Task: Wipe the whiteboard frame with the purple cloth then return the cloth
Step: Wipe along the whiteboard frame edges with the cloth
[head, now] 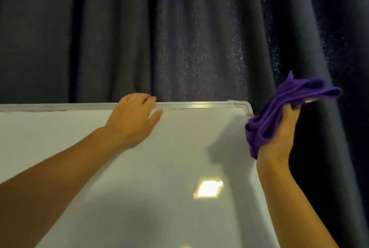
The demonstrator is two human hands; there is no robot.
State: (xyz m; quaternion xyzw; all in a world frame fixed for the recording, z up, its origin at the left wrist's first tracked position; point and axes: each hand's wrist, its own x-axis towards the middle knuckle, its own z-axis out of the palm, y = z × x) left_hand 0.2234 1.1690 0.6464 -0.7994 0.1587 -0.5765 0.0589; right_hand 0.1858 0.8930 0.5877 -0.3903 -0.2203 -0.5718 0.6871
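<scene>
The whiteboard (169,167) fills the lower part of the view, with a silver frame (199,105) along its top edge and a rounded top right corner. My left hand (135,117) grips the top frame near the middle, fingers curled over the back and thumb on the board face. My right hand (279,135) holds the bunched purple cloth (289,103) against the board's right edge, just below the top right corner. Part of the cloth sticks up above my fingers.
A dark blue curtain (179,37) hangs in folds directly behind the board and to its right. A ceiling light reflection (207,188) glares on the board's lower face.
</scene>
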